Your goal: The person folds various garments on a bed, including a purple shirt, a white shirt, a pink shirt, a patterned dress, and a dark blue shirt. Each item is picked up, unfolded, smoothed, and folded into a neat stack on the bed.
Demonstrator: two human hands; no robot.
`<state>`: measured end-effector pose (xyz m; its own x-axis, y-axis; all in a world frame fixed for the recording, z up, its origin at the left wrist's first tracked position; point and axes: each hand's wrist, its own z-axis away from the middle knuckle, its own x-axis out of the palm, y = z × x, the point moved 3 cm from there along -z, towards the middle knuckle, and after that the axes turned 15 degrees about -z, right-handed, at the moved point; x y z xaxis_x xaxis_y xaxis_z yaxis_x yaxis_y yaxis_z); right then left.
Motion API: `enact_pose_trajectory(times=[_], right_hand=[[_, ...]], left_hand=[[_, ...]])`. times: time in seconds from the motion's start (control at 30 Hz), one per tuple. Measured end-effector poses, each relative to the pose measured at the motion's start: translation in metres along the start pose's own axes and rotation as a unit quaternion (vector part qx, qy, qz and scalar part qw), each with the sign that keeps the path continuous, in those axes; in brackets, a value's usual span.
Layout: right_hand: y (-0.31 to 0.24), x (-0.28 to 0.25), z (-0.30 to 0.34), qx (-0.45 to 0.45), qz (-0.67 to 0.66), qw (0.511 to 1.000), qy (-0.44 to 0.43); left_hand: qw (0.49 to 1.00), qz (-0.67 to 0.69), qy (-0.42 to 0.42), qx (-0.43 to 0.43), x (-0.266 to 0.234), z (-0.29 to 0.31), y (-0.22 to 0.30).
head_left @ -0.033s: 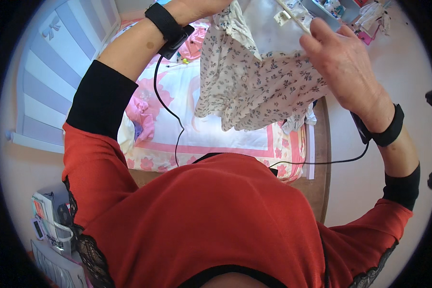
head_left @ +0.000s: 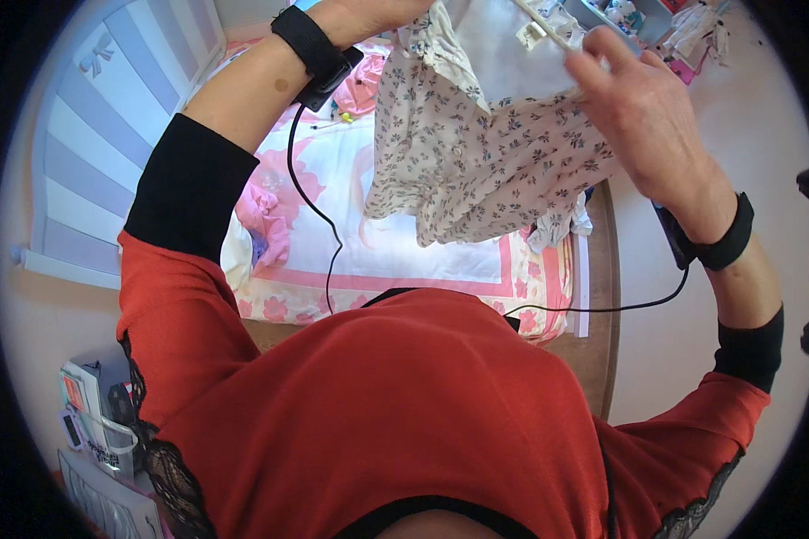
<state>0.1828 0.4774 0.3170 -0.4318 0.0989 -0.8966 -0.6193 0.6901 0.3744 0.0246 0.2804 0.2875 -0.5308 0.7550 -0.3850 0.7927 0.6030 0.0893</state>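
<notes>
A thin white garment with small dark floral sprigs [head_left: 503,166] hangs spread above the bed, its lower edge loose and rippled. My left hand [head_left: 382,16] is at its upper left corner, with the fingertips cut off by the top edge of the view. The cloth bunches just below those fingers. At the garment's upper right side, my right hand [head_left: 643,112] has its fingers bent and closed, slightly blurred, with the cloth running in under them. A slim white rod [head_left: 545,22], perhaps part of a hanger, slants down toward the right fingertips.
Below lies a bed with a pink-and-white flowered cover [head_left: 404,256]. Pink cloth [head_left: 265,229] is heaped on its left side. A striped headboard [head_left: 99,153] stands left. Black cables [head_left: 337,234] run from my wrist straps. A bag [head_left: 99,418] sits lower left.
My right hand has shifted slightly to the right and its fingers have moved a little. The garment's right part has moved slightly with it. My left hand stays in place.
</notes>
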Motion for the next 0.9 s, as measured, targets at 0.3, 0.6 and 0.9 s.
enact_pose_trajectory(times=[0.3, 0.6, 0.9], right_hand=[[0.063, 0.052, 0.001, 0.269, -0.306, 0.913, 0.001], [0.062, 0.082, 0.027, 0.243, -0.721, 0.635, 0.130], [0.060, 0.082, 0.031, 0.261, -0.648, 0.706, 0.115]], left_hand=[[0.996, -0.033, -0.067, 0.041, -0.010, -0.014, -0.007], [0.974, 0.073, -0.162, -0.139, -0.008, -0.019, 0.000], [0.963, 0.008, -0.260, -0.071, -0.003, -0.011, -0.014]])
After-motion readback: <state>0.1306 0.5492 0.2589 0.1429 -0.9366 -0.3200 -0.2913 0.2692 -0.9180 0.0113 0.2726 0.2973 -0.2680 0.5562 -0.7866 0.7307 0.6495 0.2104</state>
